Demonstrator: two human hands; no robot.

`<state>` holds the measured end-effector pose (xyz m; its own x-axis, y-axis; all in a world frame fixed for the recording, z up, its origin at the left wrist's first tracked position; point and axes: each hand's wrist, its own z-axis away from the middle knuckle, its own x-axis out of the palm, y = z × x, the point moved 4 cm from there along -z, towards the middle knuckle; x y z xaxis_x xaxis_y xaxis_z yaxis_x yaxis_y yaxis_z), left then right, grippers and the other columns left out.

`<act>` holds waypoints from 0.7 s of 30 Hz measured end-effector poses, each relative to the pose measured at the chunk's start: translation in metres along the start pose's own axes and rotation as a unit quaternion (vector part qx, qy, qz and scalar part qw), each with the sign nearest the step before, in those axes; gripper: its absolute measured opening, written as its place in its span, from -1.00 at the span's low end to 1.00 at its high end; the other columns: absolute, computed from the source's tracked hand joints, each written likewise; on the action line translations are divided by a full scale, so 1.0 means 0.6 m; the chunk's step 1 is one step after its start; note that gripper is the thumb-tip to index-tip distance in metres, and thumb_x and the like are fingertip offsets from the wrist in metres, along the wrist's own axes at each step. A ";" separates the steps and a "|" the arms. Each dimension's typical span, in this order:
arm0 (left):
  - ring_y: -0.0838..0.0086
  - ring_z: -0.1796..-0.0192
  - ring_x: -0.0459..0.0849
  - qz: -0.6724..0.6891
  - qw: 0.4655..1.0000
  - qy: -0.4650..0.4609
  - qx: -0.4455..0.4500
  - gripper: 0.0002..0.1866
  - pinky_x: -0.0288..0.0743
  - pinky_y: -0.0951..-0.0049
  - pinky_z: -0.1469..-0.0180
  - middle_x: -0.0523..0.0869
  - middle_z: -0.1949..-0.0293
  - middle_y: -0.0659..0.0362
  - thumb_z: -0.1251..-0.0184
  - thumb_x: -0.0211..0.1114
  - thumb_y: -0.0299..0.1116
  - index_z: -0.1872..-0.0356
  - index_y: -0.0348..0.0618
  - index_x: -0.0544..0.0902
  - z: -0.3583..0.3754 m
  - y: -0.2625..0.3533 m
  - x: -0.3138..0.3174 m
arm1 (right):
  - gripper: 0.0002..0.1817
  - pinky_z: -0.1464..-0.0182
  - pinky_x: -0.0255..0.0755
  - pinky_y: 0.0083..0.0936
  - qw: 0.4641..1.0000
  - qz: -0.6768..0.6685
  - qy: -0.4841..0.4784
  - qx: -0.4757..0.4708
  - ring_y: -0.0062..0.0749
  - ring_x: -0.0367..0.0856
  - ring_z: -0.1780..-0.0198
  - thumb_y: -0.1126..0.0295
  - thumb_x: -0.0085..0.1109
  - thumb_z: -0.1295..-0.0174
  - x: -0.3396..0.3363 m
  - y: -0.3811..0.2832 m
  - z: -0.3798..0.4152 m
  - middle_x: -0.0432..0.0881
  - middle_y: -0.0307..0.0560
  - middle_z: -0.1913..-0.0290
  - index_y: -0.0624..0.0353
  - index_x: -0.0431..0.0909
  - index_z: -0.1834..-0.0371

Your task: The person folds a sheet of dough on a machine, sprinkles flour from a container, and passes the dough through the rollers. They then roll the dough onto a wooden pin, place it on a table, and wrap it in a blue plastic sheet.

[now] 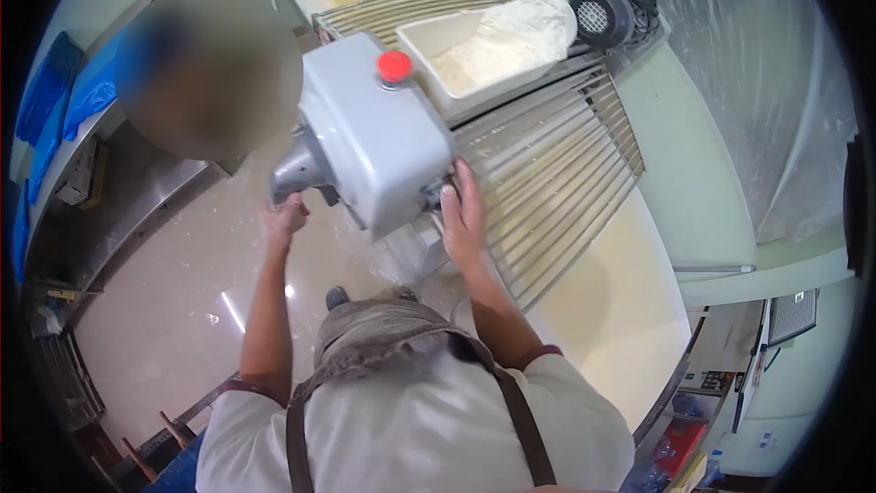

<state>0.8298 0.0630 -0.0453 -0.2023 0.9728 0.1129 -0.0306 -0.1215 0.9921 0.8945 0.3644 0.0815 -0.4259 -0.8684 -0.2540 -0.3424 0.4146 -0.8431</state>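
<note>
A dough sheeter's grey housing [374,141] stands in front of me, with a round red button [394,66] on top. My left hand [288,217] is closed on the lower end of the metal adjusting lever [299,167] on the housing's left side. At the housing's right corner, my right hand [464,215] has its thumb and fingers up against a small dark knob [435,192]. Its fingers partly hide that contact. Behind the housing, a white tray [436,82] holds a heap of flour [520,36].
Metal guard bars [557,192] slope over the pale conveyor belt [611,297] on the right. A motor [602,15] sits beyond the tray. Clear plastic sheeting [757,82] hangs at the right. A steel counter [151,183] with blue plastic lines the left; a blurred patch covers part of it.
</note>
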 end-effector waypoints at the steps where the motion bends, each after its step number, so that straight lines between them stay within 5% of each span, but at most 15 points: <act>1: 0.46 0.55 0.62 -0.004 1.000 -0.024 -0.010 -0.65 0.48 0.48 0.48 0.63 0.59 0.12 -0.05 0.43 -0.17 0.39 -0.29 0.60 -0.008 -0.017 -0.007 | -0.59 -0.22 0.23 -0.40 0.998 0.000 0.050 0.035 -0.24 0.41 -0.16 0.22 -0.07 -0.37 0.016 0.002 -0.014 0.50 0.07 -0.06 0.36 0.39 -0.09; 3: 0.49 0.56 0.61 -0.035 0.997 -0.014 -0.066 -0.67 0.47 0.52 0.49 0.65 0.55 0.15 -0.04 0.45 -0.21 0.36 -0.29 0.62 -0.022 -0.049 -0.010 | -0.56 -0.16 0.28 -0.43 0.987 -0.034 0.118 0.102 -0.29 0.45 -0.10 0.14 -0.14 -0.40 0.028 0.027 -0.031 0.53 0.02 -0.02 0.33 0.42 -0.06; 6: 0.60 0.45 0.56 0.000 0.995 -0.096 -0.038 -0.63 0.42 0.55 0.42 0.67 0.47 0.20 -0.05 0.42 -0.05 0.33 -0.17 0.65 -0.002 0.012 -0.008 | -0.51 -0.13 0.30 -0.43 0.950 -0.193 0.168 0.181 -0.36 0.48 -0.04 0.07 -0.23 -0.43 0.047 0.050 -0.032 0.53 -0.01 -0.01 0.31 0.43 -0.05; 8: 0.58 0.39 0.57 -0.034 0.972 -0.224 -0.065 -0.57 0.44 0.51 0.34 0.68 0.41 0.21 -0.05 0.41 0.00 0.26 -0.18 0.66 -0.017 -0.004 -0.020 | -0.49 -0.15 0.28 -0.40 0.926 -0.260 0.194 0.194 -0.36 0.47 -0.05 0.06 -0.24 -0.42 0.064 0.027 -0.037 0.52 0.00 -0.02 0.34 0.43 -0.06; 14: 0.50 0.36 0.64 -0.106 0.979 -0.174 0.005 -0.54 0.48 0.42 0.26 0.71 0.45 0.13 0.01 0.44 -0.03 0.22 -0.21 0.69 -0.016 0.036 -0.010 | -0.47 -0.14 0.32 -0.37 0.934 -0.236 0.206 0.171 -0.38 0.50 -0.05 -0.04 -0.25 -0.41 0.067 0.008 -0.047 0.55 -0.13 -0.01 0.22 0.43 -0.07; 21: 0.40 0.54 0.59 -0.170 0.947 -0.201 0.186 -0.69 0.43 0.38 0.43 0.59 0.64 0.11 0.06 0.47 -0.16 0.53 -0.18 0.61 -0.063 0.050 -0.022 | -0.49 -0.17 0.28 -0.37 0.928 -0.246 0.225 0.165 -0.34 0.48 -0.07 0.03 -0.28 -0.43 0.067 0.008 -0.039 0.54 -0.07 -0.01 0.29 0.43 -0.06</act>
<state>0.7947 0.0393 -0.0191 0.1482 0.9490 -0.2782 0.3343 0.2167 0.9172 0.8562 0.3382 0.0783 -0.6185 -0.6976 0.3617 -0.3447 -0.1727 -0.9227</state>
